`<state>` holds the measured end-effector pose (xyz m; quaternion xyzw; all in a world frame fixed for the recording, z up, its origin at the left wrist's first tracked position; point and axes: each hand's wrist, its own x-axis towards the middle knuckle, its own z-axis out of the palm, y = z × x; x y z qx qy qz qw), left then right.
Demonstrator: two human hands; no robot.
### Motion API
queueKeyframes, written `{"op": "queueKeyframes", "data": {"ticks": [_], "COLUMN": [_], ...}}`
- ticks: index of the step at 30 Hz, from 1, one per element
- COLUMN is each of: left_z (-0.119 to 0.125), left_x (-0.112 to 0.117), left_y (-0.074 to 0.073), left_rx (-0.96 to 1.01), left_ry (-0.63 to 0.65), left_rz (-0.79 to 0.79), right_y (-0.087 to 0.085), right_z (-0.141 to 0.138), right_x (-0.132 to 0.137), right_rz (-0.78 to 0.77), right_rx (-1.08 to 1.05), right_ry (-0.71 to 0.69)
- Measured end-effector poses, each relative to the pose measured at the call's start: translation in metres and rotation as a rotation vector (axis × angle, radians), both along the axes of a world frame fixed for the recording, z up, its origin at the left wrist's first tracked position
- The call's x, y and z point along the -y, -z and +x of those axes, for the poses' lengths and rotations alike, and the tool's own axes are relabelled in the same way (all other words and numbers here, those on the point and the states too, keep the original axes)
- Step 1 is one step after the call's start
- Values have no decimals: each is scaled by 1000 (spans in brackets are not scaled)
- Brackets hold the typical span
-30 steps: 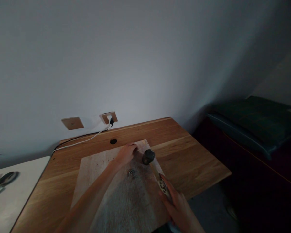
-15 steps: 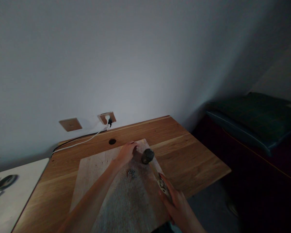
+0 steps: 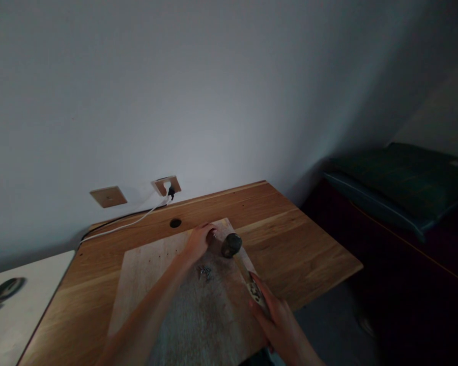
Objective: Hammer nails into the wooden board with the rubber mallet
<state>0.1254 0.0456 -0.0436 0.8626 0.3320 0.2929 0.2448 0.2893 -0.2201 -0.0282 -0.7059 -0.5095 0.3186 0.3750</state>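
A pale wooden board (image 3: 152, 269) lies on a brown wooden table (image 3: 290, 249). My left hand (image 3: 198, 241) rests near the board's far edge, fingers pinched on something too small to make out. My right hand (image 3: 278, 320) grips the wooden handle of a hammer (image 3: 232, 245), whose dark head hangs just right of my left fingertips. A small heap of nails (image 3: 205, 272) lies on the board below my left hand.
A round cable hole (image 3: 175, 223) is in the table near the wall. A white cable (image 3: 130, 221) runs to a wall socket (image 3: 168, 185); a wooden plate (image 3: 108, 196) sits beside it. A white surface (image 3: 19, 310) adjoins at left. A dark cushioned bench (image 3: 397, 198) stands at right.
The view has shifted slightly. Both hands and the hammer head stay almost where they were, the head a little lower and closer to my left fingers.
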Motion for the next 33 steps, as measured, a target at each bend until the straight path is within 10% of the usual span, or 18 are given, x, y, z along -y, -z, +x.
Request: {"op": "queueKeyframes", "data": {"ticks": [33], "left_z": [-9], "left_x": [10], "left_y": [7], "left_rx": [34], "left_ry": [17], "left_rz": [-63], "right_y": [-11], "right_z": [0], "right_x": [-20], "right_rz": [-230], "right_rx": [-78], "right_ry": [17]}}
